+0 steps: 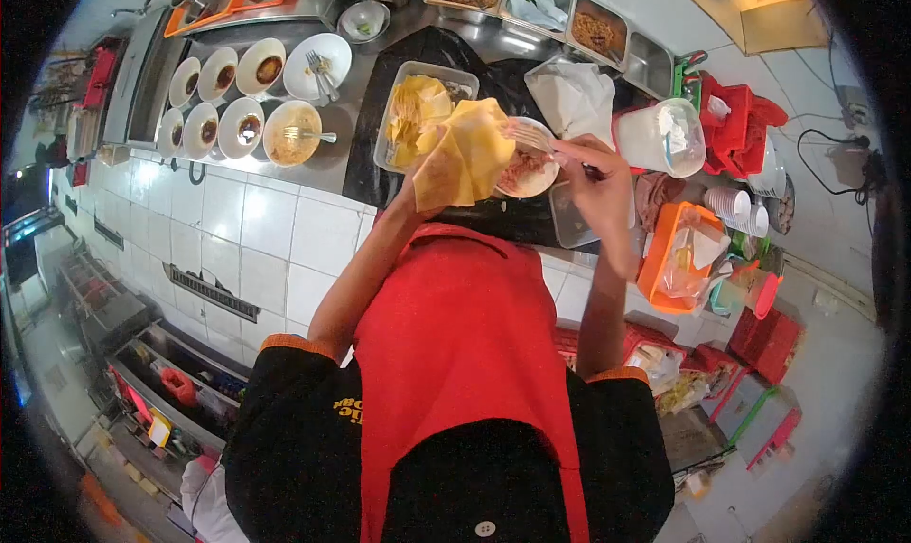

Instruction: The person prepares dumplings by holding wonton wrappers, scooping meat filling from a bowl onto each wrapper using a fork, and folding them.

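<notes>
Yellow wrapper sheets [467, 154] lie spread over my left hand [415, 188], whose fingers are mostly hidden under them. My right hand [600, 177] is closed round a fork [533, 137], with its tines at the right edge of the sheets. Just beneath the fork is a white bowl [539, 175] with a pinkish minced filling. On the left, a clear tray [381, 150] holds more yellow sheets [418, 108].
White bowls [249, 130] with dark sauce stand in two rows at the left, beside a plate [327, 54] with forks. Metal food trays [598, 32] line the back. A white tub [655, 137] and an orange basket [655, 277] are at the right.
</notes>
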Demonstrator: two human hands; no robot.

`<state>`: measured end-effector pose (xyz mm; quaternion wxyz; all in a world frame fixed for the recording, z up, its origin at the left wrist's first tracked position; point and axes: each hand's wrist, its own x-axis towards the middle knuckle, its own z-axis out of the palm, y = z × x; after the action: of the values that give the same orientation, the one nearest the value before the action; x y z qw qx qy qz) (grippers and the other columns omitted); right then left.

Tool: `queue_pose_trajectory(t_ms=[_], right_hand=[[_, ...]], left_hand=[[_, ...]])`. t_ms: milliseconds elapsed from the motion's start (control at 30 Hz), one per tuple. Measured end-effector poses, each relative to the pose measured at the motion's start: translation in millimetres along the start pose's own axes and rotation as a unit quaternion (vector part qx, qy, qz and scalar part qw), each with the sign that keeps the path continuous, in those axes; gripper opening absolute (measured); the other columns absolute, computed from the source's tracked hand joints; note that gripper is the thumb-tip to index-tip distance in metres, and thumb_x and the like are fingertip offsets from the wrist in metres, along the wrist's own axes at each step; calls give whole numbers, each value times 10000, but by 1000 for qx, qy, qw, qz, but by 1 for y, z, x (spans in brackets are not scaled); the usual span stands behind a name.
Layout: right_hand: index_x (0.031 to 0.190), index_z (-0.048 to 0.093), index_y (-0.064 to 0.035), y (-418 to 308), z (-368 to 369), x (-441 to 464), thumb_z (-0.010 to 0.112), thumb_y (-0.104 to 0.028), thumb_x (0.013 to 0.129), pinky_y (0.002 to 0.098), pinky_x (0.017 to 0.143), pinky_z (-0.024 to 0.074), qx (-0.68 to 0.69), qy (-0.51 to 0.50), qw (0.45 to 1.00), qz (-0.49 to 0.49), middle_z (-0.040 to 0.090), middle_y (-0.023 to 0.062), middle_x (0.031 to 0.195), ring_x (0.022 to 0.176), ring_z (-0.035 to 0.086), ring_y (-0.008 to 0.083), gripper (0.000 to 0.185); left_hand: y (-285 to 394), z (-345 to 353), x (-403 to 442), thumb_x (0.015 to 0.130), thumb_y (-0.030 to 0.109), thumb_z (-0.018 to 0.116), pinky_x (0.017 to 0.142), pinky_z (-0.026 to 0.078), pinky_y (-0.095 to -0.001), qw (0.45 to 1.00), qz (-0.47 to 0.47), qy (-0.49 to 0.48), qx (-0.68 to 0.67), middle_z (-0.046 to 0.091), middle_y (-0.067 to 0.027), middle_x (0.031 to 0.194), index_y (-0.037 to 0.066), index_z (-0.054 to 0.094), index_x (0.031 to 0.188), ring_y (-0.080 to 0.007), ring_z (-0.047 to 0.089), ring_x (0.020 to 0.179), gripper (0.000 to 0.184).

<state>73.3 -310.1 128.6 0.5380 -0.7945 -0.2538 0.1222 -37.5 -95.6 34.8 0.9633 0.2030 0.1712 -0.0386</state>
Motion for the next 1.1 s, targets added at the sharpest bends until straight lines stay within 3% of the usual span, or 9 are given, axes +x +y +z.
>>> queue_pose_trajectory(t_ms=[167,267,433,567,633,767,867,933,1100], right_hand=[[945,729,-1,28,38,10,624,95,822,241,704,476,58,86,992,-69,685,112,875,784,633,162,188],[966,727,-5,31,27,5,612,97,834,235,661,470,56,53,995,-58,685,100,871,741,620,141,203],[985,725,-7,-2,-9,7,594,82,862,225,563,420,89,-30,995,35,665,62,838,635,550,88,201],[1006,721,-1,-17,-7,24,563,78,880,224,530,386,60,-106,992,41,635,40,796,589,506,72,217],[1014,720,-1,-10,-7,28,551,88,876,226,545,395,65,-107,990,64,637,44,790,610,520,76,235],[1042,714,-6,-16,2,25,553,63,898,200,600,419,48,-103,993,24,639,44,839,690,549,76,226],[1007,735,-28,-33,17,16,549,123,823,223,668,449,35,-43,998,-22,655,78,800,758,604,125,302],[1003,737,-33,-19,31,15,551,129,810,225,680,455,51,-21,997,-58,657,84,814,761,611,139,313],[972,734,-11,-3,32,13,557,144,789,230,711,467,48,21,995,-89,670,99,848,776,628,163,298]], left_hand=[[3,15,0,1000,470,388,1075,405,-480,999,-15,-37,-19,425,-150,1449,85,335,1464,-324,483,1285,605],[11,10,0,995,446,451,1021,459,-465,977,-2,-150,-153,501,-134,1371,66,383,1419,-292,543,1217,573],[20,6,-3,998,406,471,919,535,-407,995,68,-32,-63,582,-132,1247,37,448,1351,-259,621,1095,511],[10,5,-7,1006,392,464,837,563,-347,999,8,-21,-26,623,-113,1152,11,491,1299,-209,655,1000,481],[6,7,-9,1014,407,436,791,566,-310,992,44,38,110,637,-97,1099,-2,521,1261,-176,662,941,485],[12,-2,-13,1011,438,425,808,564,-319,988,37,14,152,630,-97,1117,8,530,1255,-186,660,953,505],[18,15,-17,1012,434,425,849,554,-345,997,47,25,61,626,-101,1131,15,523,1270,-204,654,989,502],[22,14,-12,1013,447,403,940,518,-394,997,53,-58,-25,596,-128,1219,22,491,1316,-250,619,1093,530],[28,19,-13,1013,475,355,1022,460,-454,985,59,-116,-112,526,-160,1337,35,431,1377,-299,551,1205,576]])
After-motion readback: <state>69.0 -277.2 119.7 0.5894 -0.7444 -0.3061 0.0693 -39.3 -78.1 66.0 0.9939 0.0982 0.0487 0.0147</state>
